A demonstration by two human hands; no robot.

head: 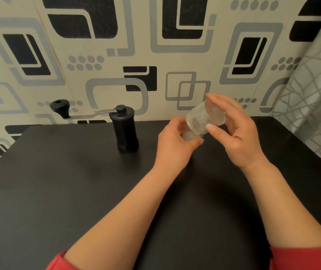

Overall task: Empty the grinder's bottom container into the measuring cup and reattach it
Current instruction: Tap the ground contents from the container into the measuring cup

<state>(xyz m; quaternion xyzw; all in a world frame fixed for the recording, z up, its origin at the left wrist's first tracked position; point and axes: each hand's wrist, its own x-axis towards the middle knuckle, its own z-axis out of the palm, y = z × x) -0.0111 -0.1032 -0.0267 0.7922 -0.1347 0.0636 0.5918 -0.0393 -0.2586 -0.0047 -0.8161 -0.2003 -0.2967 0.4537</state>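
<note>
A black hand grinder stands upright on the dark table, its crank handle pointing left. My right hand grips a clear container, tilted with its mouth down and to the left. That mouth sits over a small clear measuring cup, which my left hand wraps around. Fingers hide most of the cup. I cannot tell what is inside either vessel.
A patterned wall rises right behind the table's far edge. A patterned curtain hangs at the right side. Red sleeves show at the bottom of the view.
</note>
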